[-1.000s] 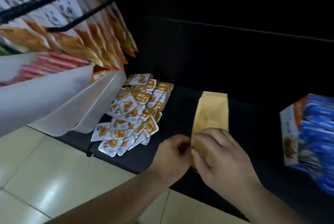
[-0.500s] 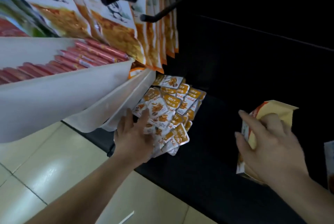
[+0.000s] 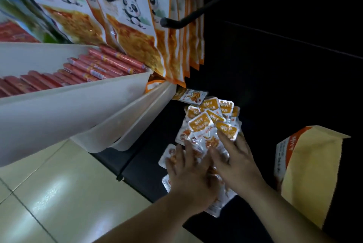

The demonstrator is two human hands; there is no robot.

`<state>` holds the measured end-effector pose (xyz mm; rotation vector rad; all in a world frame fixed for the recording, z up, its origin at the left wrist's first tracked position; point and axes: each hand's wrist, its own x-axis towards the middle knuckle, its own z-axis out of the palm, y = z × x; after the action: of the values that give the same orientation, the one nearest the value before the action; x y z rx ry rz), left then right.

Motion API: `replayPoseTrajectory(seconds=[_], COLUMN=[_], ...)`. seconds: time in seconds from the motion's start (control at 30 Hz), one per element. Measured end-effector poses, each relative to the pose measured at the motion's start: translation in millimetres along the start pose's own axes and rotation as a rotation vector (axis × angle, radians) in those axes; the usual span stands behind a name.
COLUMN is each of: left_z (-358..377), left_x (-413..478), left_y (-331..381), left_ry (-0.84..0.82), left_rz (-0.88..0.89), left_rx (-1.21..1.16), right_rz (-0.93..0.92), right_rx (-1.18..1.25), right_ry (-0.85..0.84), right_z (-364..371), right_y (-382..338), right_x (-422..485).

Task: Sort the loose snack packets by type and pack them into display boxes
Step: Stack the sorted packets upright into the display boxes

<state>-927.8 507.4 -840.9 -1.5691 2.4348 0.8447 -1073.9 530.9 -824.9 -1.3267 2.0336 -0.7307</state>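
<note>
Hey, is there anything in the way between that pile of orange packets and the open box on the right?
Nothing visible does. The left hand and right hand rest flat on the packet pile, and only bare dark shelf lies between the pile and the display box.

I'm looking at a low black shelf (image 3: 145, 166) that runs across my view. Below it and to its left lies a floor of pale glossy tiles (image 3: 59, 193), which catches a soft glare of light. Up and left of the shelf hang slanted white plastic bins (image 3: 68, 109), with black peg hooks (image 3: 169, 21) higher still. Behind the shelf the back panel (image 3: 284, 62) is nearly black.
</note>
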Motion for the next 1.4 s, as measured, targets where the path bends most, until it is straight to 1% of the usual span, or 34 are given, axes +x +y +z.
replayPoseTrajectory(seconds=[0.03, 0.07, 0.1, 0.13, 0.17, 0.2, 0.23, 0.27, 0.3, 0.33, 0.4, 0.43, 0.5, 0.57, 0.63, 0.73, 0.8, 0.83, 0.87, 0.9, 0.93, 0.97, 1.03, 1.1, 1.13, 1.2, 1.23, 1.27, 1.33, 1.4], left_z=[4, 6, 5, 3, 0, -2, -2, 0, 4, 10, 28, 33, 37, 32, 26, 19, 16, 13, 8, 0, -10, -21, -40, -55, -58, -59, -57, -57, -54, -53], left_x=[-4, -9, -13, -17, -21, -26, -31, -39, -48, -57, -72, -76, -73, -66, -56, -46, -41, -39, -37, -33, -28, -17, 11, 40, 53, 69, 76, 80, 84, 81], left_y=[3, 4, 3, -3, -11, -23, -36, -50, -61, -67, -66, -59, -43, -28, -20, -15, -17, -18, -20, -23, -24, -23, -19, -2, 6, 20, 21, 21, 14, 9], left_ry=[0.008, 0.051, 0.122, 0.192, 0.257, 0.33, 0.402, 0.451, 0.458, 0.423, 0.309, 0.282, 0.253, 0.159, 0.136, 0.082, 0.017, 0.038, 0.128, 0.253, 0.351, 0.395, 0.327, 0.255, 0.224, 0.194, 0.19, 0.186, 0.212, 0.254], left_rz=[0.036, 0.1, 0.185, 0.269, 0.318, 0.295, 0.231, 0.147, 0.068, 0.027, 0.05, 0.069, 0.02, -0.08, -0.109, -0.118, -0.107, -0.098, -0.078, -0.065, -0.078, -0.103, -0.154, -0.206, -0.249, -0.315, -0.35, -0.381, -0.406, -0.36], left_rx=[-0.018, -0.06, -0.154, -0.309, -0.473, -0.548, -0.529, -0.433, -0.313, -0.229, -0.145, -0.104, -0.065, -0.057, -0.032, 0.024, -0.006, -0.051, -0.127, -0.216, -0.284, -0.324, -0.384, -0.473, -0.448, -0.278, -0.239, -0.268, -0.466, -0.616], right_rz=[0.014, 0.031, 0.041, 0.034, 0.009, -0.026, -0.064, -0.097, -0.114, -0.111, -0.048, -0.008, 0.023, -0.006, -0.018, 0.066, 0.057, 0.068, 0.111, 0.171, 0.22, 0.247, 0.272, 0.273, 0.27, 0.266, 0.267, 0.27, 0.287, 0.294], right_rx=[0.003, 0.018, 0.039, 0.049, 0.031, -0.012, -0.068, -0.126, -0.17, -0.187, -0.185, -0.175, -0.186, -0.285, -0.32, -0.226, -0.224, -0.15, -0.025, 0.126, 0.255, 0.353, 0.462, 0.528, 0.553, 0.572, 0.589, 0.611, 0.634, 0.624], right_ry=[0.011, 0.022, 0.031, 0.045, 0.069, 0.096, 0.127, 0.147, 0.133, 0.093, 0.008, -0.01, 0.017, 0.086, 0.079, 0.034, 0.041, 0.059, 0.082, 0.091, 0.105, 0.142, 0.228, 0.271, 0.279, 0.274, 0.269, 0.266, 0.258, 0.268], right_z=[0, -1, -3, -4, -6, -9, -12, -14, -16, -17, -15, -13, -9, -10, -15, -28, -33, -37, -41, -45, -48, -52, -56, -57, -57, -55, -55, -56, -58, -64], right_y=[6, 12, 18, 24, 29, 33, 37, 39, 38, 33, 23, 18, 13, 9, 3, -9, -13, -13, -14, -15, -15, -15, -17, -21, -22, -21, -18, -16, -11, -9], right_x=[-7, -15, -22, -29, -34, -37, -39, -39, -38, -35, -25, -20, -14, -15, -16, -14, -12, -12, -13, -14, -16, -17, -21, -25, -26, -29, -29, -30, -34, -38])
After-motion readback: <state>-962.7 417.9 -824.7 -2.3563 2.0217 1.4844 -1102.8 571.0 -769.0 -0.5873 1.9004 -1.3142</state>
